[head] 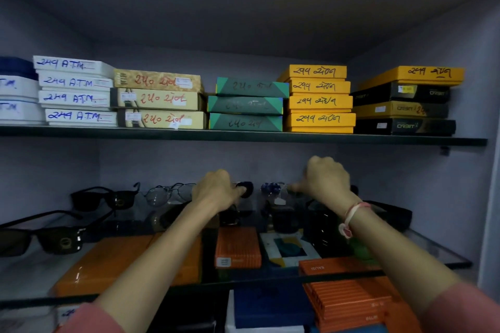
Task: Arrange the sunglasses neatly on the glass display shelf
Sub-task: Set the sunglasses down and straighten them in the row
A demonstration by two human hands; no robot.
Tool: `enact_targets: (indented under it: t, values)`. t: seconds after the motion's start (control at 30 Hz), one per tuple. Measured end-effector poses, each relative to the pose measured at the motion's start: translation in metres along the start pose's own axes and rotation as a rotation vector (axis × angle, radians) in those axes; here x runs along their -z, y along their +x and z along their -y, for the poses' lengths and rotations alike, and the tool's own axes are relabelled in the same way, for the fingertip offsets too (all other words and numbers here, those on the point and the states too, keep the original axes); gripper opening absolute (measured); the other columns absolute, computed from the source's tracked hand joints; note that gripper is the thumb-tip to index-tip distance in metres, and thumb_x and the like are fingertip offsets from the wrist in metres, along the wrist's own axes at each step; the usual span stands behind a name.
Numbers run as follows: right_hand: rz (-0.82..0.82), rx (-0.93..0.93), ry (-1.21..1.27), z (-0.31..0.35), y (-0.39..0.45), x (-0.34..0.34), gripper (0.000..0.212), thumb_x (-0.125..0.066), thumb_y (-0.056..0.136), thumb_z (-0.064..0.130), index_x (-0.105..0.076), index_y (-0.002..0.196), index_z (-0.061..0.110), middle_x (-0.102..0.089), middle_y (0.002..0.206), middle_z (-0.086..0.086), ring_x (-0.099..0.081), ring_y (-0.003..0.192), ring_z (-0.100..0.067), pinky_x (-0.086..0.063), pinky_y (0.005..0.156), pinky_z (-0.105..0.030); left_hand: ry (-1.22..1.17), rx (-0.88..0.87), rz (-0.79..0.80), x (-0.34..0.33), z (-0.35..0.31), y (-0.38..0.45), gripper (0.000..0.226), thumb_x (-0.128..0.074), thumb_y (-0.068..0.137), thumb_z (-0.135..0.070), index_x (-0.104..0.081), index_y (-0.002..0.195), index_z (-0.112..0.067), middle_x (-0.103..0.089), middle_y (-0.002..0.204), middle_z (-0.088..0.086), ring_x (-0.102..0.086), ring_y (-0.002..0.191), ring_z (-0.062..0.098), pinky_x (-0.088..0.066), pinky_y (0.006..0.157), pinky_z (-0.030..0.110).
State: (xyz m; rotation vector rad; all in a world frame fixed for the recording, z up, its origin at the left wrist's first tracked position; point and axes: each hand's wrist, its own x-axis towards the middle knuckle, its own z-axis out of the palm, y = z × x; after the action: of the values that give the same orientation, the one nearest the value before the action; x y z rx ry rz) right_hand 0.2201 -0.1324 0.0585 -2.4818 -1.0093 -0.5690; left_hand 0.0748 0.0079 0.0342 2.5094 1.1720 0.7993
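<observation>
**Two hands meet one pair of sunglasses at the back of a glass shelf**

Seen from the wearer's head, two bare forearms reach in over the front edge of the glass shelf (422, 244), passing above orange boxes (238, 247) that show through the pane from below. On the near left of the shelf, two dark sunglasses (48, 235) lie with arms open, one behind the other, well apart from the hands. Further in, the left hand (216, 190) is curled, its fingertips pressed onto the dark left end of a blue-lensed pair (270, 188). The right hand (328, 180), a pink thread at its wrist, is also curled; its fingers seem to pinch the right end of the same pair, though blur makes that hard to confirm. The pair lies straight ahead of both grips, between the hands, its long axis running left to right along the back wall, a pale price tag hanging beneath it. Neither hand is clearly nearer; each holds its own end, so any squaring-up probably turns on moving both ends together. A clear-lensed wire frame (169, 193) stands just left of the left hand. Above, labelled stacks of boxes (319, 100) fill the upper shelf (243, 136).
</observation>
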Motion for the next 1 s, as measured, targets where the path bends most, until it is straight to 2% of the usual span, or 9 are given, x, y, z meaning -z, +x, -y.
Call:
enact_targets:
  t: [0.1, 0.2, 0.27, 0.37, 0.53, 0.63, 0.73, 0.9, 1.0]
  values:
    - [0.083, 0.085, 0.164, 0.041, -0.003, -0.017, 0.052, -0.075, 0.069, 0.057, -0.06, 0.077, 0.008, -0.068, 0.09, -0.015, -0.066, 0.087, -0.033, -0.049, 0.062, -0.034, 0.103, 0.023, -0.074, 0.019, 0.03, -0.001, 0.034, -0.066, 0.085, -0.041, -0.075, 0.093, -0.009, -0.074, 0.1, 0.012, -0.068, 0.093, 0.031, -0.055, 0.075, 0.035]
    - [0.195, 0.133, 0.256, 0.077, -0.012, -0.045, 0.055, -0.073, 0.071, 0.058, -0.044, 0.056, 0.014, -0.06, 0.073, -0.01, -0.062, 0.072, -0.027, -0.042, 0.051, -0.029, 0.21, 0.033, -0.119, 0.028, 0.054, -0.008, 0.031, -0.067, 0.084, -0.036, -0.073, 0.101, -0.011, -0.07, 0.112, 0.012, -0.065, 0.103, 0.031, -0.052, 0.077, 0.035]
    - [0.249, 0.131, 0.288, 0.094, -0.019, -0.061, 0.051, -0.069, 0.075, 0.058, -0.051, 0.063, 0.012, -0.065, 0.082, -0.011, -0.064, 0.079, -0.029, -0.046, 0.06, -0.031, 0.284, 0.03, -0.132, 0.029, 0.065, -0.013, 0.034, -0.07, 0.082, -0.038, -0.071, 0.105, -0.013, -0.066, 0.117, 0.012, -0.061, 0.11, 0.032, -0.051, 0.083, 0.038]
    - [0.273, 0.094, 0.274, 0.108, -0.026, -0.076, 0.048, -0.065, 0.082, 0.054, -0.062, 0.094, 0.007, -0.067, 0.103, -0.013, -0.066, 0.096, -0.032, -0.047, 0.071, -0.034, 0.341, 0.029, -0.099, 0.028, 0.078, -0.017, 0.046, -0.071, 0.081, -0.041, -0.064, 0.119, -0.017, -0.059, 0.125, 0.011, -0.055, 0.119, 0.032, -0.048, 0.093, 0.041]
    - [0.243, 0.015, 0.259, 0.116, -0.032, -0.079, 0.04, -0.072, 0.079, 0.036, -0.061, 0.103, 0.006, -0.067, 0.104, -0.013, -0.067, 0.094, -0.031, -0.057, 0.079, -0.039, 0.279, -0.035, -0.073, 0.027, 0.093, -0.015, 0.045, -0.071, 0.082, -0.04, -0.065, 0.119, -0.016, -0.062, 0.124, 0.009, -0.056, 0.117, 0.03, -0.05, 0.091, 0.04]
    - [0.217, 0.028, 0.196, 0.117, -0.039, -0.076, 0.044, -0.075, 0.076, 0.035, -0.059, 0.105, 0.006, -0.066, 0.103, -0.011, -0.066, 0.094, -0.03, -0.057, 0.077, -0.038, 0.191, -0.11, -0.068, 0.025, 0.094, -0.016, 0.036, -0.068, 0.085, -0.037, -0.068, 0.116, -0.018, -0.064, 0.122, 0.007, -0.058, 0.116, 0.027, -0.052, 0.092, 0.04]
    - [0.082, 0.041, 0.187, 0.112, -0.044, -0.071, 0.038, -0.072, 0.081, 0.033, -0.064, 0.106, 0.005, -0.068, 0.101, -0.01, -0.067, 0.093, -0.03, -0.052, 0.07, -0.033, 0.145, -0.173, -0.106, 0.023, 0.092, -0.018, 0.034, -0.065, 0.088, -0.032, -0.065, 0.119, -0.018, -0.062, 0.123, 0.009, -0.058, 0.115, 0.028, -0.051, 0.093, 0.04]
    - [-0.018, 0.177, 0.403, 0.091, -0.036, -0.046, 0.02, -0.072, 0.084, 0.028, -0.078, 0.093, 0.011, -0.077, 0.086, -0.006, -0.071, 0.075, -0.019, -0.061, 0.073, -0.036, 0.047, -0.289, -0.108, 0.027, 0.091, -0.012, 0.05, -0.053, 0.096, -0.031, -0.042, 0.143, -0.024, -0.048, 0.143, 0.008, -0.052, 0.127, 0.029, -0.048, 0.099, 0.044]
    - [-0.011, 0.312, 0.454, 0.08, -0.033, -0.025, 0.017, -0.073, 0.084, 0.026, -0.078, 0.091, 0.012, -0.077, 0.083, -0.003, -0.064, 0.061, -0.002, -0.058, 0.066, -0.022, -0.036, -0.34, -0.086, 0.029, 0.086, -0.008, 0.045, -0.05, 0.097, -0.032, -0.045, 0.142, -0.027, -0.051, 0.143, 0.008, -0.056, 0.123, 0.029, -0.049, 0.099, 0.046]
